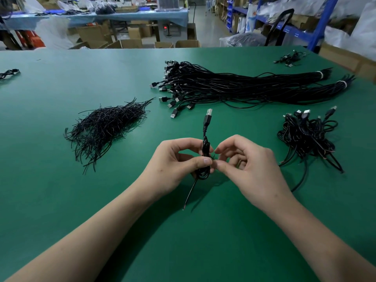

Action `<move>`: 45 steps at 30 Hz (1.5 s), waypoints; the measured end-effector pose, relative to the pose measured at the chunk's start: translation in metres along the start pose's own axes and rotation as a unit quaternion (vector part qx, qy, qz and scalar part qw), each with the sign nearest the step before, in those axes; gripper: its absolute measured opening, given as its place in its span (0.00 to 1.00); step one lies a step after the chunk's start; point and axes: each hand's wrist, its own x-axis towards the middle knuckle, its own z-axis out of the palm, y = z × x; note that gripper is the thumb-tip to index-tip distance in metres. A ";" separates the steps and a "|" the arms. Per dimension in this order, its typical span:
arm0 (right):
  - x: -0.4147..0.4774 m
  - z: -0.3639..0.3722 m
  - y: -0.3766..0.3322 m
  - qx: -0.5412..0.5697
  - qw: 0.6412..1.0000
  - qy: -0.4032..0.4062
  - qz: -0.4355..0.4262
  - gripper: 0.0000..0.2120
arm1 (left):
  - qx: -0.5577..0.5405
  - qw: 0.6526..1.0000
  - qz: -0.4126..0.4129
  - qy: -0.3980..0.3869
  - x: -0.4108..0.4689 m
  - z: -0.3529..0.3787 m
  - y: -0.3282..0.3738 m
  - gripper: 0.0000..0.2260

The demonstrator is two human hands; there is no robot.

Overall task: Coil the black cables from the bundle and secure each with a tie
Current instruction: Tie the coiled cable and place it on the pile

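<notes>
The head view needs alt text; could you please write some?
The left hand grips a coiled black cable while the right hand pinches a tie at its middle, above a green table. A tie pile, a cable bundle and finished coils lie nearby.

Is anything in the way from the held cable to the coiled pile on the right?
Nothing visible does: past the right hand pinching the tie, only bare green table lies between the coiled cable and that pile.
</notes>
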 end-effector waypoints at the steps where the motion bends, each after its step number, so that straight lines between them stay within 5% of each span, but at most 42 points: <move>1: 0.000 0.000 0.000 -0.017 1.000 0.009 -0.016 0.10 | 0.006 1.000 0.004 0.005 0.000 0.000 0.000 0.06; 9: -0.001 0.003 0.001 -0.036 0.999 0.017 -0.014 0.06 | 0.045 0.998 0.022 0.036 0.002 -0.001 -0.004 0.08; 16: -0.005 0.002 -0.008 -0.181 0.972 -0.014 -0.151 0.04 | 0.027 0.997 0.012 0.073 0.002 -0.004 -0.001 0.07; 23: 0.002 -0.005 0.001 -0.060 0.992 0.058 -0.097 0.06 | -0.078 0.996 -0.021 0.042 0.000 0.002 -0.001 0.09; 30: 0.003 -0.005 0.000 -0.052 0.992 0.016 -0.114 0.05 | -0.129 0.990 -0.055 0.003 -0.003 0.006 -0.002 0.08; 41: 0.008 -0.014 0.003 -0.050 0.989 -0.039 -0.134 0.05 | -0.062 0.992 -0.074 -0.085 -0.003 -0.008 0.008 0.08; 45: 0.006 -0.010 0.010 -0.015 0.995 -0.087 -0.042 0.05 | -0.032 0.992 -0.061 -0.102 -0.004 -0.012 0.006 0.07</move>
